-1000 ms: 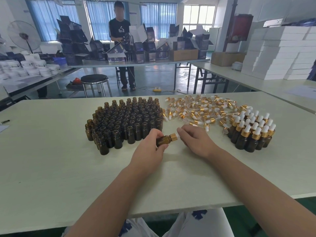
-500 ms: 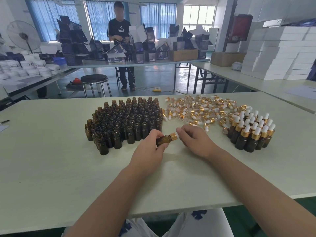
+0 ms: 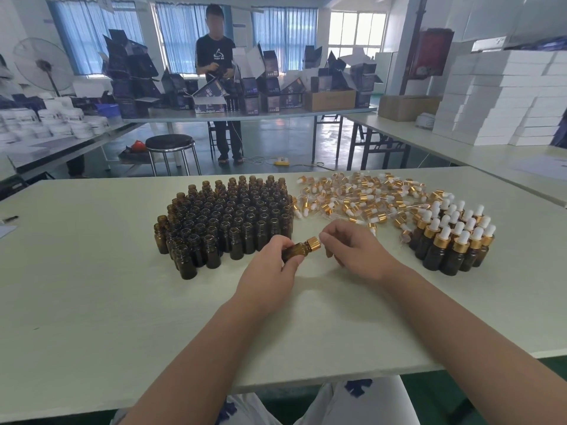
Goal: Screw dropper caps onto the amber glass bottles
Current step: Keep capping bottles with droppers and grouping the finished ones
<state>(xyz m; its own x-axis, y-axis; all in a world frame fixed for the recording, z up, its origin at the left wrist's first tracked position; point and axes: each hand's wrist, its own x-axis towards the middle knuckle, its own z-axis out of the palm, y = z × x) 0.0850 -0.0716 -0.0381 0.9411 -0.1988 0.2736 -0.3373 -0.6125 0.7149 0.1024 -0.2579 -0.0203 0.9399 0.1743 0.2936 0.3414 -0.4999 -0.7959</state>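
Observation:
My left hand (image 3: 270, 271) grips a small amber glass bottle (image 3: 294, 252), tilted with its neck pointing right. A gold dropper cap (image 3: 313, 243) sits on that neck. My right hand (image 3: 352, 250) has its curled fingertips at the cap's end; the white bulb is hidden behind them. A block of several open amber bottles (image 3: 227, 216) stands just behind my left hand. A heap of loose gold-and-white dropper caps (image 3: 356, 197) lies at the back right. Several capped bottles (image 3: 454, 237) stand at the right.
The white table (image 3: 92, 302) carries all of this, with its front edge near my lap. Beyond it are a black stool (image 3: 170, 142), a person at a far table with dark boxes (image 3: 219, 87), and stacked white boxes (image 3: 497, 99) at the right.
My right fingertips have shifted slightly at the cap. The bottle and my left hand stay almost in the same place.

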